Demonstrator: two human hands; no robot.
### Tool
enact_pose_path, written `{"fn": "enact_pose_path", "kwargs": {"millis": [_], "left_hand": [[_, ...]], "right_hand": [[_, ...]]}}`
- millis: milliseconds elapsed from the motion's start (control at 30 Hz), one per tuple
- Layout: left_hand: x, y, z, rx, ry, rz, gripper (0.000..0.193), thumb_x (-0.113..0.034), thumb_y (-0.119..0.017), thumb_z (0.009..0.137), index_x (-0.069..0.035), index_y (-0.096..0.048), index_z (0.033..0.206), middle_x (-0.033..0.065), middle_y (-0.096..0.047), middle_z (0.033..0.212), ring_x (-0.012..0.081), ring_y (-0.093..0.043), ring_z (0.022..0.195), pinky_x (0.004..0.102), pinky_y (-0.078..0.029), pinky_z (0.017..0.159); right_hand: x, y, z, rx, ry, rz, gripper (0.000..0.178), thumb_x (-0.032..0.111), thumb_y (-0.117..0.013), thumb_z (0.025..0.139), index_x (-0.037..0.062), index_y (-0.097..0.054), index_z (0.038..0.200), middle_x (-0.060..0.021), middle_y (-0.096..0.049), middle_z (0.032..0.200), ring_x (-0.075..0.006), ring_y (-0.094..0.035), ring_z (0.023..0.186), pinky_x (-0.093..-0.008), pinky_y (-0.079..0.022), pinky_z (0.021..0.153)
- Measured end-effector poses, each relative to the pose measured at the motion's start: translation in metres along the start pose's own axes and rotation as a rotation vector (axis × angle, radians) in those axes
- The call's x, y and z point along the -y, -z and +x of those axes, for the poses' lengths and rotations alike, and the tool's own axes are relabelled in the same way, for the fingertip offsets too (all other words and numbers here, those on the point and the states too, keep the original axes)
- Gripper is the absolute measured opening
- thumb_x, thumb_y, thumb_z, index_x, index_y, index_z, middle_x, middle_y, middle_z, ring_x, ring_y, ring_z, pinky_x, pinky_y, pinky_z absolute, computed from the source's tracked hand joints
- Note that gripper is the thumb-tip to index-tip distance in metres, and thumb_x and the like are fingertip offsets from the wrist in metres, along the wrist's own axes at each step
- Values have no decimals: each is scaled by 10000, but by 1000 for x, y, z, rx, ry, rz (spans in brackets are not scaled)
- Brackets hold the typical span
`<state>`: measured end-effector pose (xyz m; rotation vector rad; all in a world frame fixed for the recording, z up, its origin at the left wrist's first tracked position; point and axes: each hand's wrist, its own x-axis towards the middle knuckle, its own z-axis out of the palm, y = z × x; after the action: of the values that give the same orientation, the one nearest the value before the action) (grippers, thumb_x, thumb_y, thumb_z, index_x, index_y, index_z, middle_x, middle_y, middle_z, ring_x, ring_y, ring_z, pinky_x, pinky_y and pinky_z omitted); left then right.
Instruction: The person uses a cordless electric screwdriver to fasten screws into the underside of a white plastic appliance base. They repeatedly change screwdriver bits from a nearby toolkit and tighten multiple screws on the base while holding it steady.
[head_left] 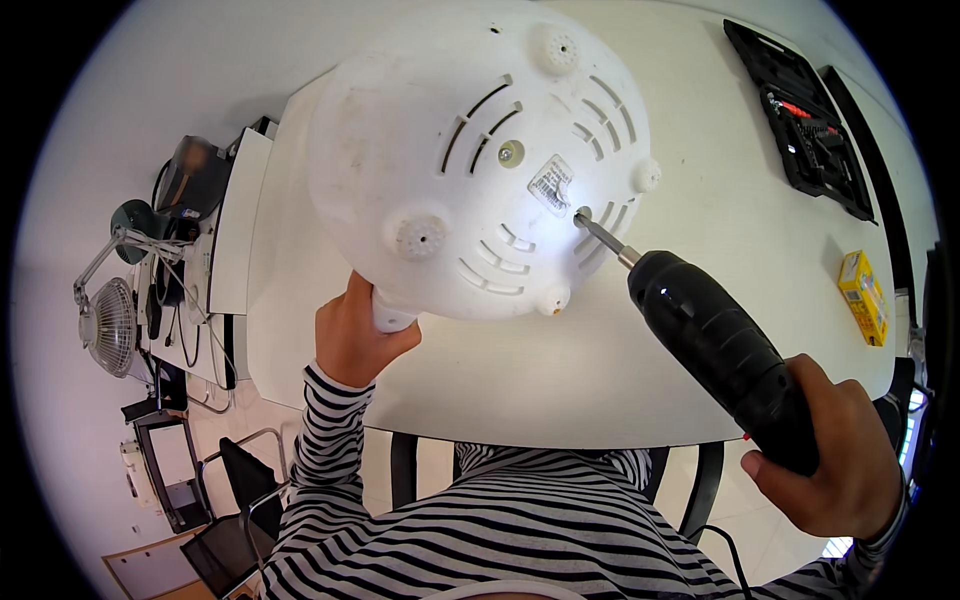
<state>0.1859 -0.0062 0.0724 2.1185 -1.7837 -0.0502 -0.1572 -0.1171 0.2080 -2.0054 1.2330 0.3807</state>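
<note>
A large white plastic appliance is tipped up so its round underside faces me, with vent slots, round feet, recessed screw holes and a torn label. Its exact kind I cannot make out. My left hand is closed around a white handle-like part at its lower edge. In my right hand is a black cordless screwdriver, gripped by its rear end. The bit reaches into a screw hole near the label, and a bright patch of light falls around it.
The white table lies beneath. At the far right an open black tool case holds bits and tools, with a yellow box nearer me. On the left stand a side desk with a fan and cables, and a black chair.
</note>
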Motion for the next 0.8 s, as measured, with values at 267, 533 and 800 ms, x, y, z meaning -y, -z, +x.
{"fn": "enact_pose_path", "kwargs": {"millis": [267,533,800], "left_hand": [[-1,0,2,-7,-21,-14,644,-137,-671,564,-2,-401,1133,113,-614,746,292,-604,607,321,-489,547],[-1,-1,2,-4,-11,-15,646,-144,-671,564,-1,-400,1132,108,-613,743,287,-604,602,317,-489,545],[-1,-1,2,-15,-34,3,640,-148,-672,561,1,-406,1124,108,-612,735,283,-605,591,316,-490,537]], "right_hand": [[2,1,-1,25,-47,37,468,185,-684,597,24,-464,977,-105,-511,647,-211,-451,565,-329,-375,557],[0,1,-1,25,-36,27,479,186,-687,595,23,-462,986,-103,-513,659,-211,-458,578,-330,-375,559],[0,1,-2,37,-49,22,487,178,-685,603,20,-448,998,-101,-509,656,-213,-454,584,-334,-373,564]]}}
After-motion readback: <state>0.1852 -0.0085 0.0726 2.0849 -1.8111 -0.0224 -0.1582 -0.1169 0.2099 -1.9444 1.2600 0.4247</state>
